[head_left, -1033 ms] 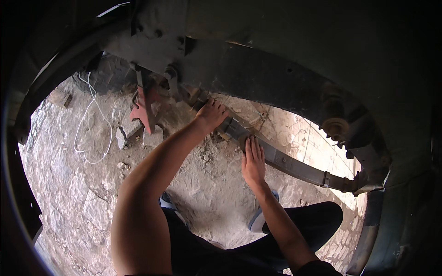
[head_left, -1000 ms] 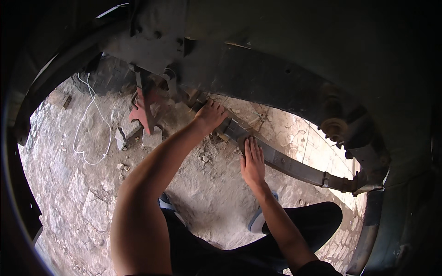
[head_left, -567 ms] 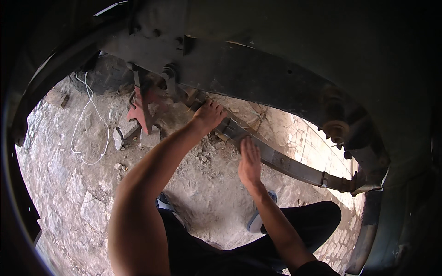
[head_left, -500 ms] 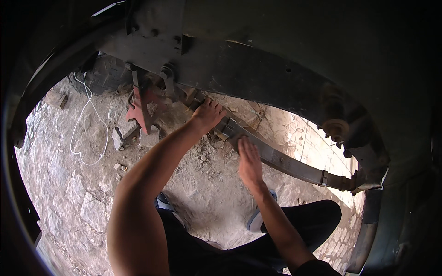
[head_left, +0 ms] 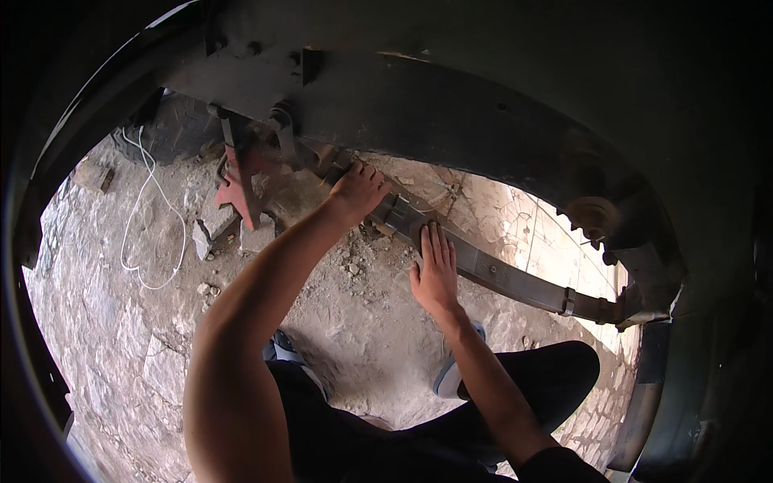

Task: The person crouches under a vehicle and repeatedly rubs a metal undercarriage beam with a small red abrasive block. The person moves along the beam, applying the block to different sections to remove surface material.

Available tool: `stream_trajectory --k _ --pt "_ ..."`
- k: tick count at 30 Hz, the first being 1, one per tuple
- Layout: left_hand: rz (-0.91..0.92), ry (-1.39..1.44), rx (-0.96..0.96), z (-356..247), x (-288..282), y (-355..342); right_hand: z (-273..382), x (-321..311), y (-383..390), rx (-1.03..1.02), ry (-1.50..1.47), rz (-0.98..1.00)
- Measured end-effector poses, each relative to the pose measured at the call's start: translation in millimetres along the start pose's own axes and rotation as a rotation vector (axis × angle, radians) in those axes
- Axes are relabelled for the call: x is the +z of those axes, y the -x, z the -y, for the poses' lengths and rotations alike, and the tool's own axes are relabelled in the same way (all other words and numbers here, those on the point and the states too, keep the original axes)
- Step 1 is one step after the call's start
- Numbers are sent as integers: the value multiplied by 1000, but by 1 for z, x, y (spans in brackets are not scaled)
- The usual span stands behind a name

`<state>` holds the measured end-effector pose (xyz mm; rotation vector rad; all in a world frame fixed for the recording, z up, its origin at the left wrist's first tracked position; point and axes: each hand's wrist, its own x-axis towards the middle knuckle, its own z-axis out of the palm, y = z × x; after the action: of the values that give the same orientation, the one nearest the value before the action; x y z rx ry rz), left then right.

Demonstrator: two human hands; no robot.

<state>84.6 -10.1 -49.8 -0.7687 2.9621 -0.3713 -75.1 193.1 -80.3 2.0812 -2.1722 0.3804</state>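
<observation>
A long dark leaf spring [head_left: 515,279] slopes down from the shackle, left of centre, to its mount at the right. Over its upper left stretch lies my left hand [head_left: 360,191], fingers bent across the metal and gripping it. Farther right, my right hand [head_left: 437,270] rests against the spring with fingers straight and thumb apart. A small dark brownish patch by those fingertips may be a thin pad; I cannot tell. Clamps [head_left: 396,211] wrap the spring between my hands.
Above runs a dark vehicle frame rail [head_left: 403,105]. A red jack stand [head_left: 235,189] is at the left, near stone blocks [head_left: 258,233], a tyre [head_left: 173,129] and a looped white cable [head_left: 129,233]. My shoes stand on rough, dusty ground [head_left: 161,338]. A rusty round bump stop [head_left: 594,216] hangs at right.
My right hand has shifted slightly up along the spring, and its thumb now shows apart from the fingers. My left hand keeps its place on the spring. The whole view has moved slightly.
</observation>
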Motion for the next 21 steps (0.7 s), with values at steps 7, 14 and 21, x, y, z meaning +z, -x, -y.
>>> stream_trajectory --k 7,14,21 --pt "3 -42 1 -3 -4 -3 5 -4 -7 -15 -34 43" --pt "-2 -54 -4 -1 -5 1 15 12 -16 71 -26 -54" --pt "-26 -33 -11 -1 7 7 7 5 -17 -118 -93 -8"
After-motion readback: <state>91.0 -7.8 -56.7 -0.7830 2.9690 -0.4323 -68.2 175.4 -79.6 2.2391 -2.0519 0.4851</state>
